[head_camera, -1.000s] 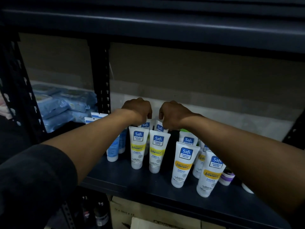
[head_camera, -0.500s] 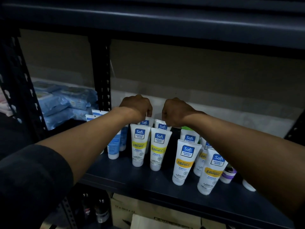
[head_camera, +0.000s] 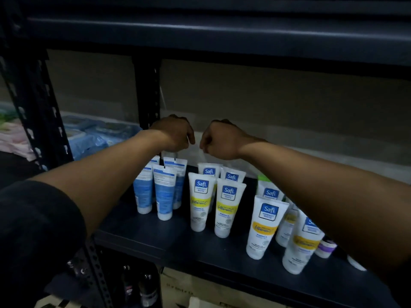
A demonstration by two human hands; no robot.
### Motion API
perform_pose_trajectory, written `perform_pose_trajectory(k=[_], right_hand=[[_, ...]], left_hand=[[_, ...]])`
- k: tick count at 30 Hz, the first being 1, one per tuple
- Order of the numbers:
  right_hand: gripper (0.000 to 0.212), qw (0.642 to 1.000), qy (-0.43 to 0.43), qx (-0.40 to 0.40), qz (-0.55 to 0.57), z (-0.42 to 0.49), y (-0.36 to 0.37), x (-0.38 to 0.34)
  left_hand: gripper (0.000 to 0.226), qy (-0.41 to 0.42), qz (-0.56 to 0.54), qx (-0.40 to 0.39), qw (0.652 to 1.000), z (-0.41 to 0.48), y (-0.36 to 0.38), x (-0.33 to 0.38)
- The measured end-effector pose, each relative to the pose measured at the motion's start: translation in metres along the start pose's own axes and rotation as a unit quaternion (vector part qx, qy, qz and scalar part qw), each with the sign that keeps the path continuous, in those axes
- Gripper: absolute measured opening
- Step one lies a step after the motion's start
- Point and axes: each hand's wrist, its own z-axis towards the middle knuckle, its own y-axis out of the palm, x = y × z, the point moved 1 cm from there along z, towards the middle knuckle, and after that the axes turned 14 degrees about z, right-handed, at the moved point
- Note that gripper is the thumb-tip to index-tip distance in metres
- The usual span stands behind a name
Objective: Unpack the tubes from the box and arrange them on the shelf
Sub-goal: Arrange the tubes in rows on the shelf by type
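The dark shelf [head_camera: 178,241] carries tubes standing cap-down to the right of its black upright post [head_camera: 146,94]: blue tubes [head_camera: 163,192] nearest the post, then white-and-yellow tubes [head_camera: 200,205] farther right. A small purple-labelled jar [head_camera: 325,246] stands farthest from the post, and blue wipe packs [head_camera: 93,138] lie to the post's left.

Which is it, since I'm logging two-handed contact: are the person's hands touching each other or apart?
Apart. The head view shows a strip of pale wall between the left hand and the right hand; their knuckles do not meet.
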Motion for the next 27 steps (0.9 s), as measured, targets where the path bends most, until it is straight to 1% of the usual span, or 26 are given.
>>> perform_pose_trajectory(k=[3, 6, 9, 12, 16, 21, 23, 25, 27], right_hand=[[0.022, 1.000, -0.011, -0.012, 0.011, 0.015, 0.015, -0.013], [0.019, 0.999, -0.003, -0.034, 0.012, 0.028, 0.029, -0.016], [0.018, 0.998, -0.002, -0.056, 0.008, 0.035, 0.041, -0.016], [0.019, 0.998, -0.008, -0.069, -0.008, 0.040, 0.052, -0.019], [0.022, 0.996, -0.028, -0.076, -0.042, 0.040, 0.059, -0.022], [0.026, 0.996, -0.040, -0.046, -0.073, 0.044, 0.061, -0.018], [0.023, 0.995, -0.041, -0.045, -0.076, 0.043, 0.060, -0.017], [0.022, 0.996, -0.034, -0.050, -0.067, 0.042, 0.058, -0.016], [0.024, 0.996, -0.022, -0.059, -0.056, 0.041, 0.057, -0.017]], left_hand=[[0.020, -0.015, -0.028, -0.051, 0.998, -0.002, 0.000, -0.018], [0.018, -0.019, -0.057, -0.081, 0.995, -0.008, -0.002, -0.029], [0.018, -0.012, -0.042, -0.108, 0.993, -0.014, -0.001, -0.036], [0.026, -0.015, 0.009, -0.106, 0.994, -0.014, 0.006, -0.046], [0.020, -0.018, 0.017, -0.124, 0.992, -0.013, 0.016, -0.051], [0.028, -0.015, 0.070, -0.118, 0.990, -0.010, 0.021, -0.053], [0.026, -0.012, 0.087, -0.114, 0.990, -0.009, 0.023, -0.054], [0.022, -0.010, 0.094, -0.110, 0.989, -0.009, 0.026, -0.054], [0.021, -0.013, 0.071, -0.091, 0.993, -0.009, 0.030, -0.056]])
